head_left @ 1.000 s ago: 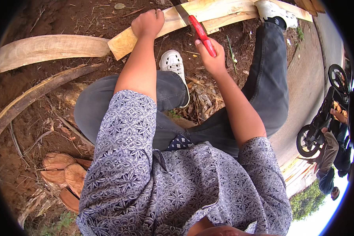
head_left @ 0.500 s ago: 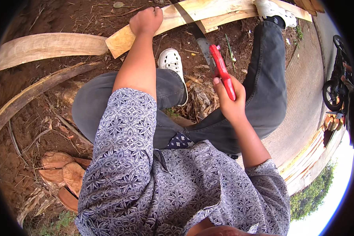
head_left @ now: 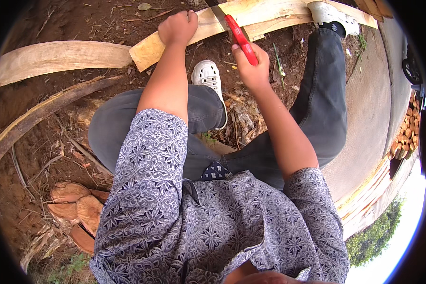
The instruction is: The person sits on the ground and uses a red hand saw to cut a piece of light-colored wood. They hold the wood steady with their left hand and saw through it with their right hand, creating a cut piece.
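My left hand [head_left: 177, 28] is closed over the near edge of a pale wooden plank [head_left: 204, 27], its fingers curled and partly hidden from view. In my right hand [head_left: 253, 67] is the red handle of a handsaw [head_left: 241, 40], gripped firmly. The saw's dark blade [head_left: 217, 13] crosses the plank just right of my left hand and runs toward the top edge of the picture. My white clog [head_left: 336, 20] on the right foot rests on the far right part of the plank. Another white clog [head_left: 206, 75] stands on the soil between my arms.
At left lie another pale board [head_left: 61, 57] and a curved bark-edged strip [head_left: 47, 111] on brown soil. Cut wood pieces [head_left: 75, 208] sit at lower left. To the right are a paved strip [head_left: 364, 109], stacked wood [head_left: 407, 132] and part of a motorcycle wheel [head_left: 409, 71].
My right hand has pushed the saw forward and to the left, so its handle is now close to the plank. The left hand stays on the plank. Less of the motorcycle shows.
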Demonstrator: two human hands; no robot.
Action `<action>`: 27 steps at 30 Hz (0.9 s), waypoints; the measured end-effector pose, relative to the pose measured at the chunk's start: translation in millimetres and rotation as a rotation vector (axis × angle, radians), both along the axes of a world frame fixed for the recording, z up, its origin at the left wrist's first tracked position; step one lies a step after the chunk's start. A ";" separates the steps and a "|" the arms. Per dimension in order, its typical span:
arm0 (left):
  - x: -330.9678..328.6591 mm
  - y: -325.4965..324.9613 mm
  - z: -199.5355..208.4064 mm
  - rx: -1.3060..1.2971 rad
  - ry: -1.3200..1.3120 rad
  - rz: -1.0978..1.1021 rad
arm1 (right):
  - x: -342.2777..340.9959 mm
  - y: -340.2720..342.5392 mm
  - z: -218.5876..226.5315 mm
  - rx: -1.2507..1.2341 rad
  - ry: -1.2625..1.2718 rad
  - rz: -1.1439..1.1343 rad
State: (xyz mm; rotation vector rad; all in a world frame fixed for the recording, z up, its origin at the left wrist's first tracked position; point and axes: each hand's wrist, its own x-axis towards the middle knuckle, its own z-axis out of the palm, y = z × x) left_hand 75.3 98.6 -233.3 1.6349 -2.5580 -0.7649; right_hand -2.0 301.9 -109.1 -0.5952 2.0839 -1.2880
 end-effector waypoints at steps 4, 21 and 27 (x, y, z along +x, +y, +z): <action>-4.7 4.1 5.1 0.025 0.014 0.003 | 17.6 46.4 -47.5 0.008 -0.049 0.024; -1.4 5.5 4.1 -0.098 0.062 -0.007 | 11.7 36.6 79.7 0.160 0.069 0.045; -2.6 2.7 4.4 -0.009 0.020 -0.036 | -37.7 -8.8 4.4 0.046 0.022 -0.040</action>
